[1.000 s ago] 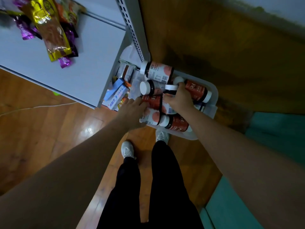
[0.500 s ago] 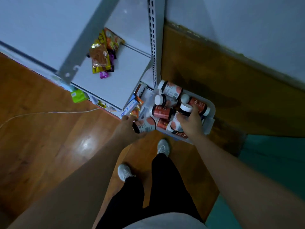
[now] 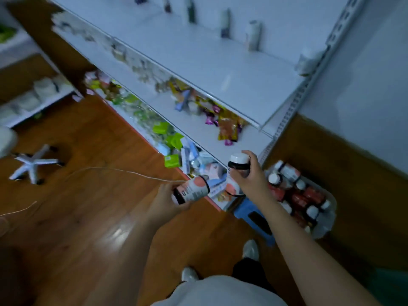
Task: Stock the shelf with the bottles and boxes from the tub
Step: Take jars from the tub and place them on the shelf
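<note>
Below the centre of the frame, the left hand [image 3: 164, 203] grips a bottle [image 3: 191, 190] lying on its side, its pale label with a peach patch facing up and its dark end toward the lower left. Just to its right, the right hand [image 3: 248, 175] holds a second bottle [image 3: 237, 171] upright, fingers curled round its dark upper body under the white cap; the label hangs below the hand. Both bottles are held in the air, in front of the lower shelves.

At the right of the frame the pale tub [image 3: 329, 219] sits on a blue stool [image 3: 245, 209], still filled with more bottles [image 3: 295, 193], dark red and white-capped, lying in a jumble.

Across the upper half runs the white shelf [image 3: 220, 69], mostly bare, with a few blurred upright items near its back edge. Shelves beneath it carry snack packets [image 3: 227, 127] and small boxes [image 3: 174, 161]. A thin cord [image 3: 123, 172] trails over the wooden floor [image 3: 88, 206], and a chair base [image 3: 33, 163] stands at the left.
</note>
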Motion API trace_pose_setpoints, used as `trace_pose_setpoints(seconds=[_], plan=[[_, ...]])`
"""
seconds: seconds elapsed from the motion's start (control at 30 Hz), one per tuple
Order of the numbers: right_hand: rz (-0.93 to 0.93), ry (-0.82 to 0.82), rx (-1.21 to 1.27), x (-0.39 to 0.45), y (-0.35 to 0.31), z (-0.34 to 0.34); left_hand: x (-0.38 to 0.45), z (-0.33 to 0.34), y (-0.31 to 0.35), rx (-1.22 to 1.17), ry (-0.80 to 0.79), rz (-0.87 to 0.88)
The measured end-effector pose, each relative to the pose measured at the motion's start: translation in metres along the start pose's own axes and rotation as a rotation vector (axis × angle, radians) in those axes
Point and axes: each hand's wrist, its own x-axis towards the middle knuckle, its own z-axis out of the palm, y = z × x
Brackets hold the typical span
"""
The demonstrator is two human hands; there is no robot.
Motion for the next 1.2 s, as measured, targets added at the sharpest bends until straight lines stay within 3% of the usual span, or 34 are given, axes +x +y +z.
trace_pose_setpoints(seconds=[0.3,0.6,0.83,1.2], plan=[[-0.369,-0.202,0.010,0.011,-0.172,0.139,-0.057,-0.172,-0.013,-0.309,0.392,0.059],[-0.591,-0.313,0.098,0.088,-0.302,0.228,-0.013,-0.294,-0.001,-0.736,0.697,0.145],[-0.668,-0.272,0.117,0.203,-0.357,0.285,0.091,-0.370,0.006,-0.831,0.715,0.167],[-0.634,-0.323,0.128,0.366,-0.425,0.372,0.247,-0.463,-0.008,-0.859,0.743,0.094]])
